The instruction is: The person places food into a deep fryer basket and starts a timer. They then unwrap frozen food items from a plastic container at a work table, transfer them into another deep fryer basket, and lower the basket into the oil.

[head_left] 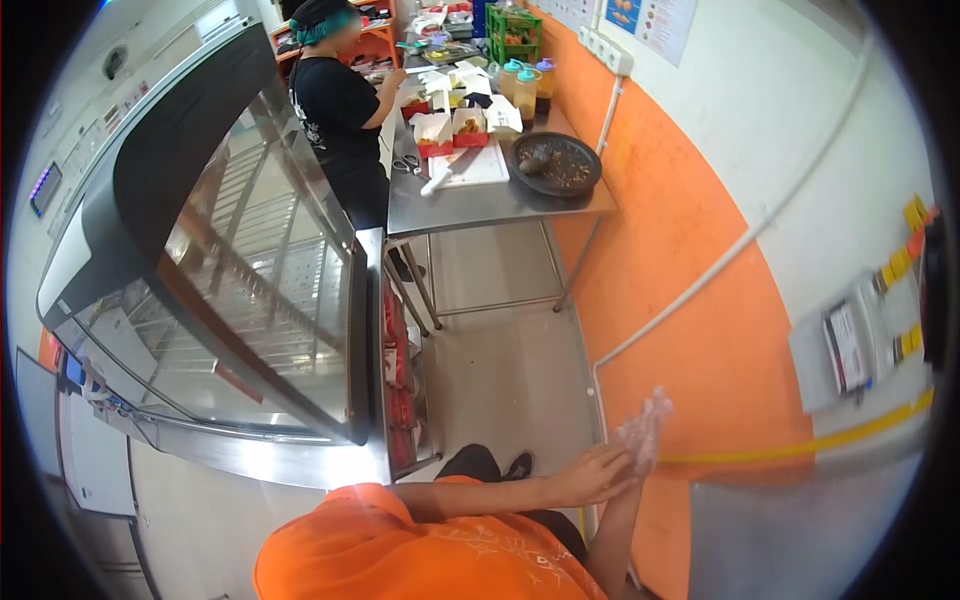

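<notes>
My left hand (592,474) reaches across in front of my orange shirt. Its fingers are closed on a clear plastic glove (655,408) near my right wrist. My right hand (638,450) points up and is largely covered by the crumpled, shiny plastic, which blurs its fingers. Both hands are beside the orange lower wall, away from the worktable.
On the steel table (440,212) lie a knife (450,172), scissors (406,163), red-and-white food boxes (434,134), squeeze bottles (525,92) and a stone mortar (558,165). A glass display cabinet (270,270) stands left. A co-worker (335,120) in black stands at the table.
</notes>
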Motion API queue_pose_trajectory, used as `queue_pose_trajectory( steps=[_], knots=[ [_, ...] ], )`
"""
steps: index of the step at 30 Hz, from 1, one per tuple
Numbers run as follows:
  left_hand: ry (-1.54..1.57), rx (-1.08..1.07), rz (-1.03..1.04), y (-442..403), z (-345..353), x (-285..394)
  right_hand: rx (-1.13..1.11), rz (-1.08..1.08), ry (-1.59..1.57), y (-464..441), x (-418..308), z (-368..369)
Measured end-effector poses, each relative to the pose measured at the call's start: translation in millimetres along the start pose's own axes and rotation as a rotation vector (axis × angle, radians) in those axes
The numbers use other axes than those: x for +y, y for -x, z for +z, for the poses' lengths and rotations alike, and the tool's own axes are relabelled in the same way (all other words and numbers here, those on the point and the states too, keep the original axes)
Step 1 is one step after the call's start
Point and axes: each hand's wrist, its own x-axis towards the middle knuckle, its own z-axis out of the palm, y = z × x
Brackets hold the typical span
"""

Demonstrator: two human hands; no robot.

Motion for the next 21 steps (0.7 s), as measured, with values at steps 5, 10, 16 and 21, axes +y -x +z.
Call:
queue_pose_trajectory(
  steps=[5, 10, 16, 21],
  knots=[
    [-0.080, 0.034, -0.310, -59.1, -21.7, -71.3, -0.208, 0.059, -0.109, -110.0, -2.2, 76.3],
    [-0.155, 0.146, -0.277, -102.2, -50.1, -161.7, -0.324, 0.115, -0.247, -213.2, -8.9, 158.9],
    [-0.073, 0.189, -0.337, -145.4, -102.3, -237.9, -0.189, 0.366, -0.547, -286.8, -52.8, 235.8],
    [0.002, 0.150, -0.180, -186.2, -142.4, -281.8, -0.534, 0.095, -0.490, -365.5, -67.8, 266.0]
  ],
)
